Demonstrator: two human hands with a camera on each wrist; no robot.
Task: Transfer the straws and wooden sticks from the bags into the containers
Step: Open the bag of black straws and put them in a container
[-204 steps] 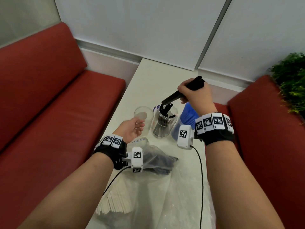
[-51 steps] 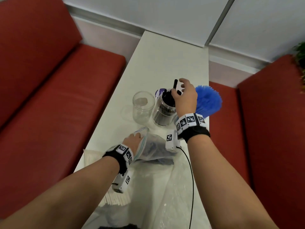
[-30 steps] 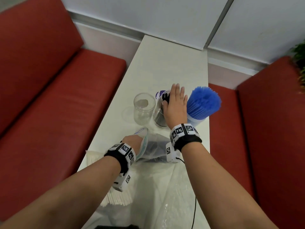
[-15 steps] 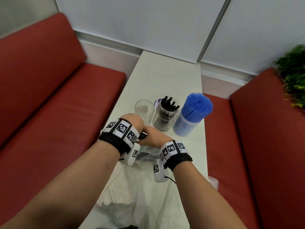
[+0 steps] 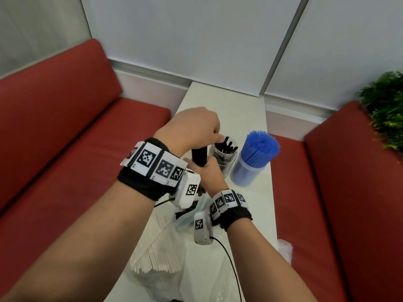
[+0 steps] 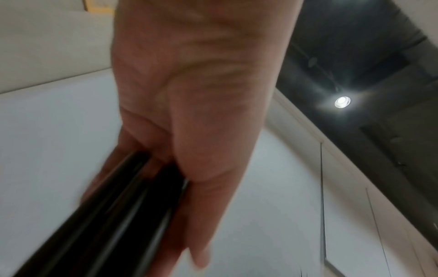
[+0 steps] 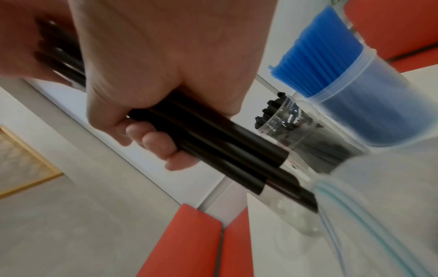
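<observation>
Done: blue straws (image 5: pixel 262 147) fill their tub; black jar (image 5: pixel 225 156) part full
In hands: my left hand (image 5: pixel 192 129) and right hand (image 5: pixel 209 173) both clasp a black straw bundle (image 7: pixel 213 142)
Left: white sticks (image 5: pixel 157 253) lie on the surface (image 5: pixel 250 110)

I see the table (image 5: pixel 244 105) running away from me between two sofas. On it the straw jar (image 5: pixel 224 159) stands just left of the tub of straws (image 5: pixel 250 168), nearly touching. Nearer me lies the zip bag (image 5: pixel 187 216); the wooden sticks (image 5: pixel 152 253) lie to its near left.
</observation>
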